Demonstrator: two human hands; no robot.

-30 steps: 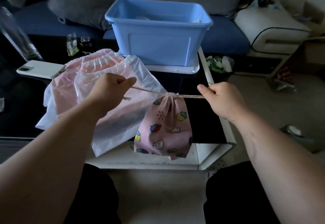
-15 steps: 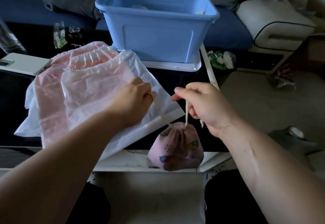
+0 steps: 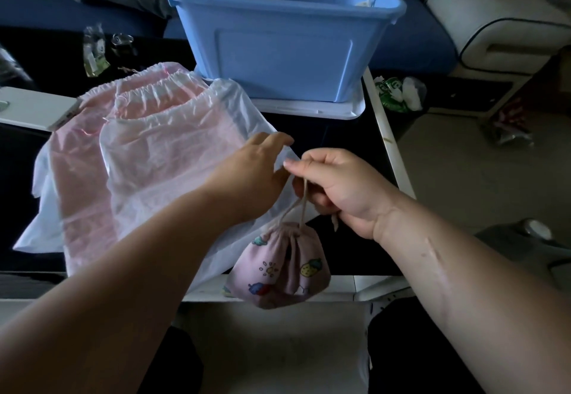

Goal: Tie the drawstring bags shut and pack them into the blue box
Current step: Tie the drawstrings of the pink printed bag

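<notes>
At the table's (image 3: pixel 386 282) near edge: the pink pouch (image 3: pixel 279 267), its mouth gathered closed, hangs from its cord (image 3: pixel 304 205) in front of the rim.
Right hand (image 3: pixel 343 186): pinches both strands of cord above the pouch; half a second ago it held only one.
Left hand (image 3: pixel 247 174): has let go of its strand; fingers lie stretched and loose over the plastic bags (image 3: pixel 160 152).
Blue box (image 3: pixel 284 44): on the table's far side, well apart from the pouch.

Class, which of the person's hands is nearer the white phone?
Left. The left hand is over the plastic bags, to the right of the phone; the right hand is farther right, pinching the cords of the pouch.
</notes>
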